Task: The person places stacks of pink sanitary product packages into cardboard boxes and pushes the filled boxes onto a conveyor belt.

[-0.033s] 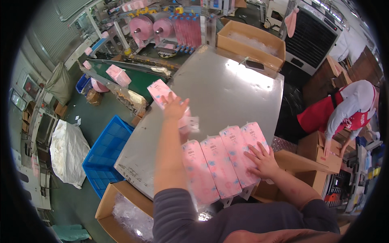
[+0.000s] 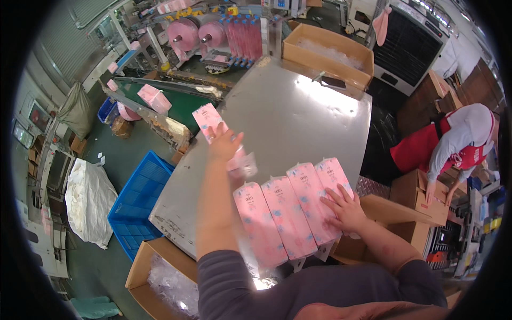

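My left hand (image 2: 224,144) grips a pink tissue pack (image 2: 204,116) over its top, thumb on the right side and fingers on the left. The pack lies at the left edge of the metal table (image 2: 298,125), a loose clear wrapper end showing at its near end. Several more pink tissue packs (image 2: 289,216) stand side by side at the table's near edge, in front of my body. Across the rightmost pack my right hand (image 2: 345,213) lies flat with fingers spread.
A blue crate (image 2: 140,208) and a carton of clear plastic (image 2: 170,282) stand left of the table. Another carton (image 2: 326,56) sits at its far end. An open carton (image 2: 397,229) is on the right. Beyond it a co-worker (image 2: 463,138) bends over a box. A conveyor (image 2: 184,106) carries a pink pack.
My left hand and its pack have shifted slightly left. The row of packs sits a little further left and up in view. My right hand stays on the rightmost pack.
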Available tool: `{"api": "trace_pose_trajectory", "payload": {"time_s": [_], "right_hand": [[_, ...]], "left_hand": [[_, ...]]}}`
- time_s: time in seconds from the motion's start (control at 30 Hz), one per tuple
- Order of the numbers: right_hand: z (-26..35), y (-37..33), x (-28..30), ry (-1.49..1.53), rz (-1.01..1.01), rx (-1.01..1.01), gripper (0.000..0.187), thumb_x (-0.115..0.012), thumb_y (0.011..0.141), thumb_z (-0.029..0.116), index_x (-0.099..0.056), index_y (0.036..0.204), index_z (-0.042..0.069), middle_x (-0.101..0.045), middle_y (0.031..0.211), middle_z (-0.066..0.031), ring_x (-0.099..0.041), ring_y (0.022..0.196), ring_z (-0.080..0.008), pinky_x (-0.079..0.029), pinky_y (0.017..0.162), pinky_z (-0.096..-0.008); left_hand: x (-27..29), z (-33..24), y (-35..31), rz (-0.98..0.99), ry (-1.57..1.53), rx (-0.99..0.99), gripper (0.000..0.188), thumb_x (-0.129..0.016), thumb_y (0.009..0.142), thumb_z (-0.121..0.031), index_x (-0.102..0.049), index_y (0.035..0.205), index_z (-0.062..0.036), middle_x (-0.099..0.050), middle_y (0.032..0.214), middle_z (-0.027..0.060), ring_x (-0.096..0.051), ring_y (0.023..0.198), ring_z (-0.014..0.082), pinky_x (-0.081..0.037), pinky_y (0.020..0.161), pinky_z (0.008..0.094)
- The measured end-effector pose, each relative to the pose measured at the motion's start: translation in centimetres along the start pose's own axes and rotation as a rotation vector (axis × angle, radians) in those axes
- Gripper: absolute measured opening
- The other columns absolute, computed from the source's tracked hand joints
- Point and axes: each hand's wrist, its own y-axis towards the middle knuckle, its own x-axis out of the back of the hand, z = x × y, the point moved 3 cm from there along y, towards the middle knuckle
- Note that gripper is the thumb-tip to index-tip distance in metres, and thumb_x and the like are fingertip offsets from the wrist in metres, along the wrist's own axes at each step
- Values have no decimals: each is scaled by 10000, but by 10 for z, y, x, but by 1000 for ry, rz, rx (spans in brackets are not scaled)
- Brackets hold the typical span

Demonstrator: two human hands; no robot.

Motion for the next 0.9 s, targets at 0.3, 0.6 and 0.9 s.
{"api": "trace_pose_trajectory", "payload": {"time_s": [0.3,0.6,0.9], "right_hand": [[-83,8,-56,1573,-6,-412,669,-566,985,241,-232,1555,140,-427,1486,-147,-506,1284,-299,-439,1046,-402],[-69,26,-65,2384,266,-595,602,-418,986,567,-508,1412,152,-589,1349,-87,-561,1213,-258,-467,1012,-441],[-122,-99,2,2400,-106,-328,635,-464,965,580,-512,1405,125,-570,1374,-91,-575,1193,-267,-462,1017,-440]], "left_hand": [[68,-44,-337,182,-400,-139,483,-635,907,-292,-499,1328,-99,-328,1533,161,-248,1431,453,-319,1131,532],[-25,-13,-282,66,-1923,779,676,-415,1020,-493,-247,1531,-85,-362,1533,123,-334,1417,297,-321,1138,474],[-16,-114,-261,327,-1853,606,682,-414,1008,-524,-292,1517,-87,-381,1524,115,-348,1411,296,-315,1143,464]]}}
